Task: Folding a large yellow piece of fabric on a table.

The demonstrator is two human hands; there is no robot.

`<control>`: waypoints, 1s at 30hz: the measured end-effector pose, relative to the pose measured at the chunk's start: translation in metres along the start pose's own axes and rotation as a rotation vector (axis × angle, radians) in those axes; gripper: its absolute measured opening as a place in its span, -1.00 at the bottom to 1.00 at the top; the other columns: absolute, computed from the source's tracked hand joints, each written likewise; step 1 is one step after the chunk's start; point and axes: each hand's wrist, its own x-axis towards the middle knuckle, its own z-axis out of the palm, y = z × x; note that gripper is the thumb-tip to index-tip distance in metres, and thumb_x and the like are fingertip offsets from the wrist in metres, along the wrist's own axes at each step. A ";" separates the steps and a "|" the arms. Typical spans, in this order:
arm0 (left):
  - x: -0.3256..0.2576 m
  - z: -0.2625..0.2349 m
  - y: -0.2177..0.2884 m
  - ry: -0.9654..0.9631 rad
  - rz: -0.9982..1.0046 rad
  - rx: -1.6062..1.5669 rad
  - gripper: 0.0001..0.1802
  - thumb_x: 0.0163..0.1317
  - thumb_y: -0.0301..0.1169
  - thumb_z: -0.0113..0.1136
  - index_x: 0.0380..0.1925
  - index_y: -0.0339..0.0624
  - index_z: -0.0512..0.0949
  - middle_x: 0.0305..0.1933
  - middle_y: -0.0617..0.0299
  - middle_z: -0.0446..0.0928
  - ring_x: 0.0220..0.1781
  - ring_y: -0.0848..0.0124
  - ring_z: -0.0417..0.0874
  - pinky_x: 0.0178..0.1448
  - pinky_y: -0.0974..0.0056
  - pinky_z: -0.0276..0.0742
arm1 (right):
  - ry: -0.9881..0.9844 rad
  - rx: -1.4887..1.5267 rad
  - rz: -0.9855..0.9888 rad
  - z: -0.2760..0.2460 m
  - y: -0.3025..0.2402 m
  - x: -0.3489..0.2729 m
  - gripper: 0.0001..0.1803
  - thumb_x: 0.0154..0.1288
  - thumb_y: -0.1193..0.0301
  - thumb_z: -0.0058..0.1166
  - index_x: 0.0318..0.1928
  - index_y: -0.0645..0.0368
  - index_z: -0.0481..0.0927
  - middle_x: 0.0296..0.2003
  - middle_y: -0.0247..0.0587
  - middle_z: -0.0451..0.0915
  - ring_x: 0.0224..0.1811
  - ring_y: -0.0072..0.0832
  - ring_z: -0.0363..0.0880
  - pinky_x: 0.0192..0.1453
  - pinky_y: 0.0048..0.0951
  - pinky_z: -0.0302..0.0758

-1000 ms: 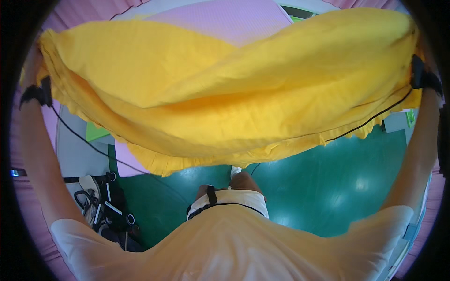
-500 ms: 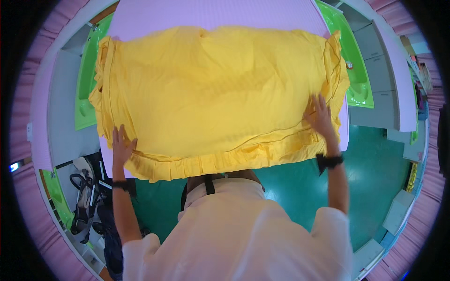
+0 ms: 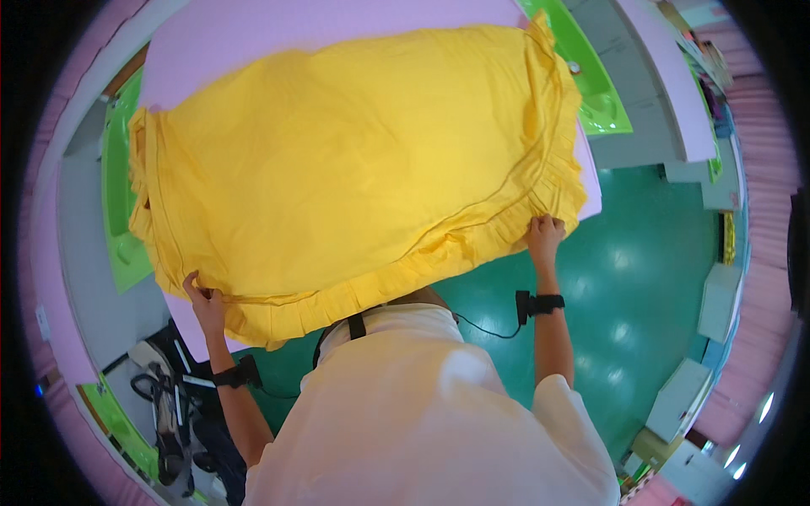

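A wide yellow pillowcase (image 3: 354,160) with a pleated ruffle along its sides and near edge lies over a pink ribbed table. Its middle looks smooth and slightly padded; whatever is inside is hidden. At the near left corner, my left hand (image 3: 207,310) has its fingers bent in on the cloth, thumb and forefinger pinching by the seam. My right hand (image 3: 544,239) is closed on the ruffle near the front right corner, fingertips on top of the cloth. Black bands circle both wrists.
Light purple table surface (image 3: 219,51) shows beyond the cloth. Green basins (image 3: 599,93) flank the table, with grey cabinets (image 3: 629,63) outside them. A stroller-like black frame (image 3: 164,413) stands on the left. Green floor (image 3: 641,278) spreads to the right.
My spread hands have come nearer to me and closed on the pillowcase, the right one moving from the seam to the outer ruffle. The view has turned, so the pillowcase appears tilted.
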 end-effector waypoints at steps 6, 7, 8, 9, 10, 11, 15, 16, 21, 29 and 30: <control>-0.009 -0.008 -0.018 0.001 0.087 0.019 -0.51 0.08 -0.59 0.02 0.04 -0.14 0.18 -0.40 0.21 0.35 -0.40 0.43 0.39 -0.28 0.36 0.34 | -0.142 0.159 0.173 0.003 0.026 -0.002 -0.73 0.13 0.33 0.06 -0.40 0.35 0.54 -0.49 -0.05 0.54 -0.41 -0.26 0.52 -0.34 -0.25 0.42; -0.010 -0.014 -0.021 -0.053 0.068 -0.025 -0.55 0.12 -0.57 0.03 0.02 -0.14 0.19 -0.40 0.22 0.35 -0.40 0.45 0.39 -0.29 0.38 0.33 | -0.172 0.256 0.234 -0.004 0.029 -0.010 -0.72 0.15 0.32 0.05 -0.37 0.36 0.54 -0.51 -0.09 0.55 -0.49 -0.32 0.52 -0.42 -0.32 0.42; -0.014 -0.023 -0.023 -0.104 0.046 -0.066 -0.59 0.15 -0.56 0.03 0.00 -0.13 0.19 -0.40 0.24 0.35 -0.39 0.48 0.39 -0.29 0.40 0.32 | -0.208 0.353 0.293 -0.013 0.031 -0.019 -0.70 0.17 0.30 0.04 -0.35 0.37 0.55 -0.53 -0.13 0.57 -0.57 -0.39 0.53 -0.49 -0.38 0.43; -0.018 -0.032 -0.023 -0.088 0.045 -0.067 -0.59 0.15 -0.56 0.03 0.00 -0.13 0.19 -0.40 0.24 0.35 -0.39 0.48 0.39 -0.29 0.40 0.32 | -0.278 0.568 0.400 -0.024 0.036 -0.024 -0.69 0.20 0.28 0.01 -0.31 0.35 0.53 -0.50 -0.15 0.57 -0.54 -0.40 0.54 -0.46 -0.41 0.45; -0.020 -0.040 -0.020 -0.136 0.020 -0.175 -0.60 0.17 -0.55 0.04 0.00 -0.12 0.19 -0.41 0.28 0.35 -0.41 0.53 0.36 -0.32 0.44 0.28 | -0.346 0.782 0.510 -0.036 0.038 -0.031 -0.68 0.24 0.26 -0.02 -0.28 0.34 0.52 -0.48 -0.17 0.57 -0.52 -0.41 0.55 -0.42 -0.44 0.48; -0.024 -0.050 -0.014 -0.180 -0.010 -0.280 -0.60 0.19 -0.55 0.05 -0.01 -0.10 0.18 -0.42 0.32 0.34 -0.43 0.57 0.33 -0.35 0.48 0.24 | -0.358 0.922 0.586 -0.058 0.020 -0.036 -0.70 0.25 0.28 -0.03 -0.23 0.32 0.50 -0.48 -0.19 0.56 -0.54 -0.42 0.54 -0.43 -0.45 0.48; -0.038 -0.104 0.004 -0.136 -0.025 -0.419 -0.84 0.17 -0.57 0.10 -0.29 -0.12 0.37 -0.46 0.44 0.32 -0.46 0.69 0.21 -0.41 0.55 0.07 | -0.417 1.134 0.659 -0.138 -0.021 -0.037 -0.75 0.30 0.28 -0.05 -0.25 0.24 0.46 -0.61 -0.30 0.47 -0.58 -0.50 0.54 -0.53 -0.52 0.44; -0.037 -0.118 0.004 -0.111 -0.078 -0.435 -0.90 0.17 -0.57 0.11 -0.44 -0.14 0.40 -0.48 0.46 0.31 -0.45 0.71 0.21 -0.40 0.55 0.08 | -0.425 1.138 0.652 -0.150 -0.031 -0.034 -0.75 0.30 0.28 -0.05 -0.25 0.24 0.46 -0.61 -0.30 0.47 -0.58 -0.50 0.54 -0.53 -0.52 0.44; -0.011 -0.148 0.036 0.055 0.052 -0.762 -0.92 0.18 -0.60 0.07 -0.40 -0.18 0.40 -0.49 0.44 0.29 -0.45 0.66 0.28 -0.32 0.54 0.21 | -0.196 0.836 0.229 -0.179 -0.068 0.003 -0.74 0.37 0.28 -0.12 -0.45 0.12 0.37 -0.66 -0.39 0.39 -0.63 -0.62 0.47 -0.58 -0.59 0.31; -0.007 -0.164 0.050 0.116 0.263 0.340 -0.89 0.13 -0.53 0.06 -0.31 -0.26 0.45 -0.61 0.19 0.36 -0.54 0.49 0.37 -0.45 0.28 0.27 | -0.144 0.045 -0.256 -0.139 -0.064 0.035 -0.80 0.20 0.40 0.01 -0.37 0.27 0.33 -0.52 0.07 0.47 -0.44 0.15 0.42 -0.38 -0.11 0.40; -0.012 -0.164 0.027 -0.005 0.223 0.400 -0.89 0.10 -0.53 0.07 -0.34 -0.27 0.46 -0.65 0.13 0.33 -0.59 0.43 0.34 -0.47 0.25 0.24 | -0.176 0.037 -0.216 -0.126 -0.070 0.021 -0.78 0.12 0.43 0.06 -0.30 0.27 0.34 -0.37 0.10 0.47 -0.31 0.14 0.43 -0.29 -0.10 0.42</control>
